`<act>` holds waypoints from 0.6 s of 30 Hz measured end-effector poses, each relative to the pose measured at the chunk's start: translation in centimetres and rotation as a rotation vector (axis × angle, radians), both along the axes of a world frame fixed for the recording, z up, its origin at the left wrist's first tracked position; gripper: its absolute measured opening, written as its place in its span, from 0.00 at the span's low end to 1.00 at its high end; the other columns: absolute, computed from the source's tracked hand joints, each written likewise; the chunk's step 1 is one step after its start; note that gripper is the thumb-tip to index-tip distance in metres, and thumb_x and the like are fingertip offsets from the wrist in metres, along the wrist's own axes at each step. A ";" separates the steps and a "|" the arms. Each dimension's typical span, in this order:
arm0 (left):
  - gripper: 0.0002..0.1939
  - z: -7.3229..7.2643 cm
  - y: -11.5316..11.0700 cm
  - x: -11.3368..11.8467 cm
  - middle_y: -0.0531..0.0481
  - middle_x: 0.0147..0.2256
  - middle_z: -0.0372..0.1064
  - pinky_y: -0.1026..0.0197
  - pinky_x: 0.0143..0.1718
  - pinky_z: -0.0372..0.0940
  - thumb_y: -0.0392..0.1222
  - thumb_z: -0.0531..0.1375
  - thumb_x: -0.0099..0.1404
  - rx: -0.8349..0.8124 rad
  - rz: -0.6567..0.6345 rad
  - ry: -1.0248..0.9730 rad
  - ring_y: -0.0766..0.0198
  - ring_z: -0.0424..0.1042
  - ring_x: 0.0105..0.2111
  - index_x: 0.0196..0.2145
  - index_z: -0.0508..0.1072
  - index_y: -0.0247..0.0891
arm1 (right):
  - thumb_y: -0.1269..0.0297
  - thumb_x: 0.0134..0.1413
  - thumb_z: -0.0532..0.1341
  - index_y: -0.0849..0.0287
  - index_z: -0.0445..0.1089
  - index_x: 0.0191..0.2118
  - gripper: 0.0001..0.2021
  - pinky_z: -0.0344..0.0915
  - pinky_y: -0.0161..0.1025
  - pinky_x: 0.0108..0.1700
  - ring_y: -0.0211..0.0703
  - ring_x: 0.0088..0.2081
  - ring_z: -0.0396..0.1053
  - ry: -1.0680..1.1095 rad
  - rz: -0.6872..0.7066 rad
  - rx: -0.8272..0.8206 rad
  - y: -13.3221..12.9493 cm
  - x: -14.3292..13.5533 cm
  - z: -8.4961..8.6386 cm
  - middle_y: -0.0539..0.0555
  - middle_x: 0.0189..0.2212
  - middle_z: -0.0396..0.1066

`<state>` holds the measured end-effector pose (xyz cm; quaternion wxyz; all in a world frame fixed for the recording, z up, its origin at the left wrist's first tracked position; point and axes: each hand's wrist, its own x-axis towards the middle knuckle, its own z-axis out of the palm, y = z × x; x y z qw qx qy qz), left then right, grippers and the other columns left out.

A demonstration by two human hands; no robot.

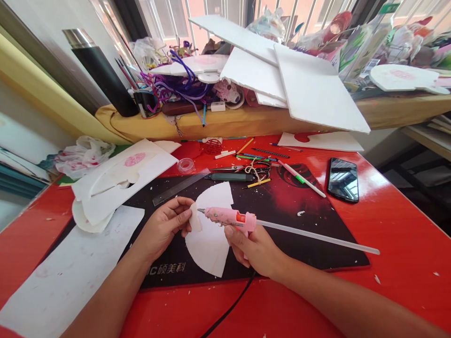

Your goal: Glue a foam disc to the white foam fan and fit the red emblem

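In the head view my left hand (pixel 169 226) pinches a small white foam piece (pixel 195 218) between thumb and fingers. My right hand (pixel 255 246) is wrapped round the handle of a pink glue gun (pixel 225 217), whose metal tip points left and is at or very near the small piece. A long clear glue stick (pixel 317 237) sticks out of the gun's rear to the right. Below both hands, a white fan-shaped foam sheet (pixel 208 253) lies on the black mat (pixel 285 251). The gun's trigger is hidden by my fingers.
A phone (pixel 343 180) lies at the right. Scissors, pens and a dark green cutter (pixel 230 177) lie behind the hands, beside a clear ruler (pixel 180 187). Foam sheets (pixel 123 188) are stacked left. A black bottle (pixel 100 72) stands on the ledge. The gun's cord (pixel 230 307) runs toward the front edge.
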<state>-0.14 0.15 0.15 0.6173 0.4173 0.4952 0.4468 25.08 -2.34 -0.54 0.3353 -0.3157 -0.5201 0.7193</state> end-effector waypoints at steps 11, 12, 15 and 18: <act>0.19 0.0 -0.1 -0.1 0.52 0.27 0.73 0.68 0.22 0.64 0.50 0.77 0.60 -0.003 0.000 -0.012 0.66 0.71 0.24 0.43 0.80 0.38 | 0.39 0.70 0.61 0.60 0.74 0.58 0.28 0.58 0.30 0.19 0.30 0.18 0.52 0.056 -0.018 -0.041 -0.1 -0.1 -1.0 0.42 0.22 0.57; 0.19 0.0 -0.1 -0.1 0.52 0.27 0.73 0.68 0.22 0.64 0.50 0.77 0.59 -0.003 -0.001 -0.013 0.67 0.71 0.24 0.43 0.80 0.38 | 0.38 0.69 0.61 0.60 0.75 0.55 0.28 0.57 0.30 0.18 0.30 0.18 0.52 0.058 -0.026 -0.052 -0.2 -0.1 -1.1 0.43 0.23 0.58; 0.20 0.0 -0.1 -0.1 0.53 0.27 0.73 0.68 0.22 0.64 0.50 0.77 0.59 -0.003 -0.008 -0.016 0.67 0.71 0.24 0.43 0.80 0.38 | 0.39 0.69 0.62 0.61 0.76 0.52 0.26 0.54 0.30 0.17 0.31 0.19 0.50 0.063 -0.051 -0.071 -0.2 -0.2 -1.0 0.44 0.23 0.58; 0.20 -0.1 0.0 -0.2 0.53 0.27 0.73 0.68 0.22 0.64 0.50 0.77 0.59 -0.002 -0.008 -0.016 0.67 0.71 0.24 0.44 0.80 0.38 | 0.41 0.70 0.62 0.60 0.75 0.57 0.26 0.51 0.29 0.16 0.30 0.18 0.49 0.068 -0.051 -0.060 -0.3 -0.2 -0.7 0.42 0.22 0.55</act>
